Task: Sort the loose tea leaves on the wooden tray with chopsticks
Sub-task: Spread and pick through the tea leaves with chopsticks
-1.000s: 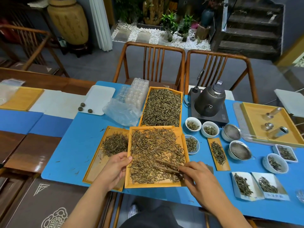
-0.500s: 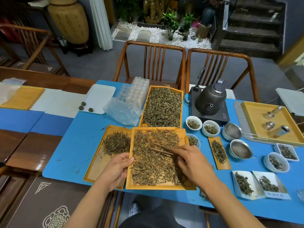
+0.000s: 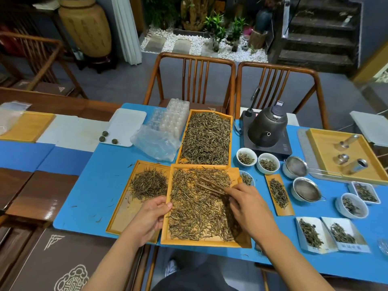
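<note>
My left hand [image 3: 151, 215] grips the wooden tray [image 3: 206, 243] edge; right hand [image 3: 247, 208] pinches chopsticks [image 3: 211, 185], mid-sort among tea leaves [image 3: 197, 208]; next, nip one leaf.

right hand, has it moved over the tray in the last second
Yes. The right hand with the chopsticks went from the tray's near edge up toward its far edge, nearer the kettle.

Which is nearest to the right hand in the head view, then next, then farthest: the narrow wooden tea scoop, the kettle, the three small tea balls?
From the right hand:
1. Narrow wooden tea scoop, just to its right on the blue mat.
2. Kettle, farther back on its base.
3. Three small tea balls, far back-left by the white tray.
</note>
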